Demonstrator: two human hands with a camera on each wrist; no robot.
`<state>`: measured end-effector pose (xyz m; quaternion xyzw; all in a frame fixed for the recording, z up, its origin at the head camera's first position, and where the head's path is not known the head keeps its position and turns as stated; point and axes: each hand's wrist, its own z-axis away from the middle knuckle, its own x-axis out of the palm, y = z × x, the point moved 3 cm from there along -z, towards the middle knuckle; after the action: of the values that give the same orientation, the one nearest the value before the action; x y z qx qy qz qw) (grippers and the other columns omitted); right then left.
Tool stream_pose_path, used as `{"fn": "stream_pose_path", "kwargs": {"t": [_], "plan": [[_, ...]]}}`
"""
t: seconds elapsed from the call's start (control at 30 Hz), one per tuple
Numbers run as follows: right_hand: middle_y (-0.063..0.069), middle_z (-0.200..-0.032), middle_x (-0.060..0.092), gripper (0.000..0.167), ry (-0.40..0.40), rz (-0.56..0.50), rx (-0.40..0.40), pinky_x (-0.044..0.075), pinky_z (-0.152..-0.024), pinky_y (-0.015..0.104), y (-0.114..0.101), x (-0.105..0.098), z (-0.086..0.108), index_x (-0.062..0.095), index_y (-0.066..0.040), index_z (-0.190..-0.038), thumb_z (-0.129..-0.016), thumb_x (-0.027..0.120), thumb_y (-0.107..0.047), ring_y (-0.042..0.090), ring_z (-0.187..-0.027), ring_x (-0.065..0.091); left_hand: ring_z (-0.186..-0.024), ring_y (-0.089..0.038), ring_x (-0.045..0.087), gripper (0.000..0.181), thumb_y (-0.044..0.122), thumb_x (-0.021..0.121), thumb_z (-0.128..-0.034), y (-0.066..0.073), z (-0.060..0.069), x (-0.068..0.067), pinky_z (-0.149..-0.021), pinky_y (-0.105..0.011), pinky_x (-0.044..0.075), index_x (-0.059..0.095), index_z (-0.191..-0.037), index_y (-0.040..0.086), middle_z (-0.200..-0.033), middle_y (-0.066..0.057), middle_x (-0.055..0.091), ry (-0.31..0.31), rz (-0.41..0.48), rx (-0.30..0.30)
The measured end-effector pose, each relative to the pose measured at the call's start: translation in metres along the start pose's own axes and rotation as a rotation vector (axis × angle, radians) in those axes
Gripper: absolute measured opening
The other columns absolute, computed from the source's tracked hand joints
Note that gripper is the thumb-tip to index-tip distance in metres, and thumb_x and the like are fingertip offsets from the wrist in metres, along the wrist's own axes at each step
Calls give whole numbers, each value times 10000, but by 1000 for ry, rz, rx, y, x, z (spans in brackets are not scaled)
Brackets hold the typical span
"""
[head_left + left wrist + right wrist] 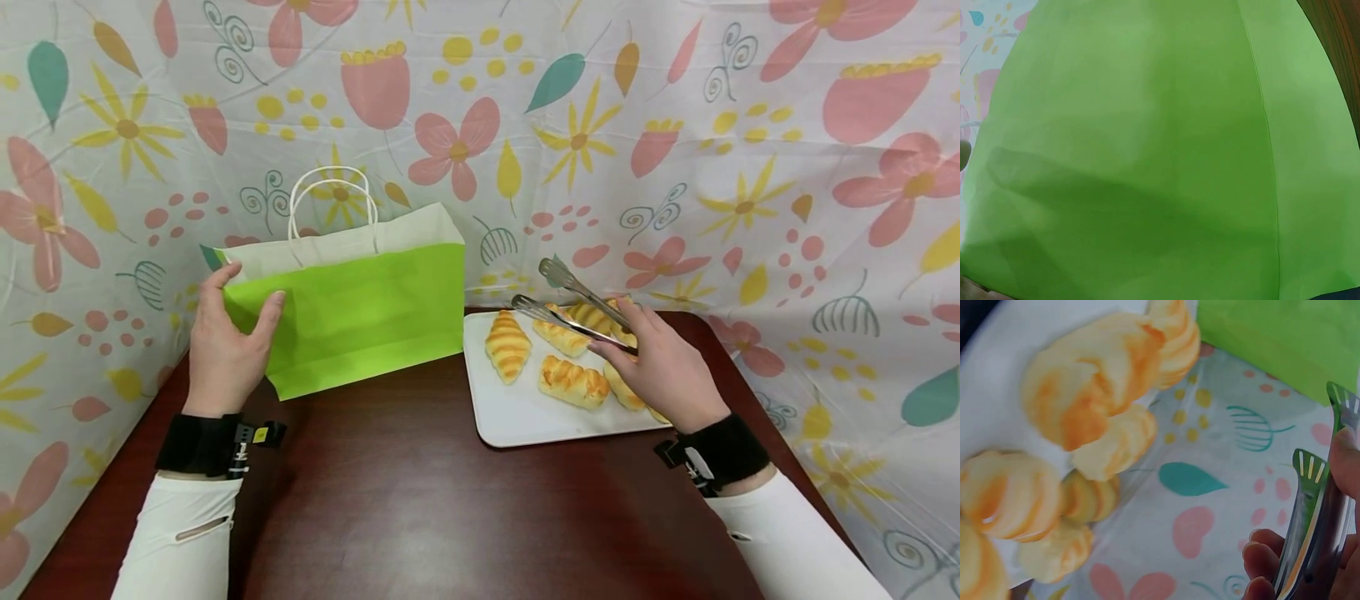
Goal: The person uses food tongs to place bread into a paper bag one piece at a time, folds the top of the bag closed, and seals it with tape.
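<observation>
Head view: parted tongs point(572, 324), pointed leftward, are gripped by the right hand point(667, 362) above pastries point(573, 382), while the left hand point(227, 350) is spread at the green bag's point(367, 304) left end.

The right hand point(666, 362) covers the right edge of the tray point(502, 423) and, with its tongs point(583, 292), parts of several pastries point(573, 382). The front of the green bag point(367, 321) hides most of its inside. The left wrist view crops the bag, showing only slivers of the left hand point(228, 346); the right wrist view cuts off tongs and pastries.
</observation>
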<state>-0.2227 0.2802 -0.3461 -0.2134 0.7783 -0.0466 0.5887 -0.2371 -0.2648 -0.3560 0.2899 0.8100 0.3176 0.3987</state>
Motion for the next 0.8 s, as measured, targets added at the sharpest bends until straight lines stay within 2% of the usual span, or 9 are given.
{"fn": "stream_pose_path", "kwargs": {"t": [0.1, 0.23, 0.4, 0.6, 0.8], "plan": [[247, -1434, 569, 868, -13, 25, 27, 533, -846, 617, 11, 3, 8, 404, -91, -1635, -1000, 593, -652, 421, -1173, 623, -1520, -331, 370, 734, 421, 660, -1031, 0, -1, 1, -1237, -574, 288, 311, -1649, 235, -1669, -139, 375, -4, 1, -2], [272, -1510, 538, 889, -34, 44, 46, 503, -926, 677, 24, 7, 18, 428, -58, -1621, -989, 613, -656, 479, -1319, 556, -1522, -338, 365, 742, 420, 663, -1030, 0, -2, 1, -1240, -579, 283, 306, -1652, 230, -1671, -145, 369, -8, 2, -5], [264, -1547, 519, 924, -73, 25, 82, 471, -984, 704, 39, 16, 36, 459, -38, -1602, -964, 621, -687, 492, -1408, 484, -1515, -348, 373, 744, 415, 666, -1029, -1, -1, 1, -1235, -584, 288, 306, -1652, 222, -1665, -156, 377, -10, -2, -9], [250, -1547, 529, 911, -83, 16, 119, 448, -1003, 710, 54, 23, 51, 482, -45, -1590, -961, 631, -687, 489, -1404, 492, -1530, -329, 360, 750, 457, 655, -1026, 0, -1, 1, -1243, -579, 282, 303, -1654, 247, -1676, -140, 369, -9, -3, -17], [266, -1510, 557, 934, -89, 36, 138, 465, -962, 707, 64, 26, 61, 516, -45, -1563, -940, 614, -735, 492, -1357, 530, -1515, -331, 369, 750, 455, 656, -1026, 0, -1, 1, -1240, -572, 281, 307, -1650, 230, -1671, -136, 374, -7, -2, -9]]}}
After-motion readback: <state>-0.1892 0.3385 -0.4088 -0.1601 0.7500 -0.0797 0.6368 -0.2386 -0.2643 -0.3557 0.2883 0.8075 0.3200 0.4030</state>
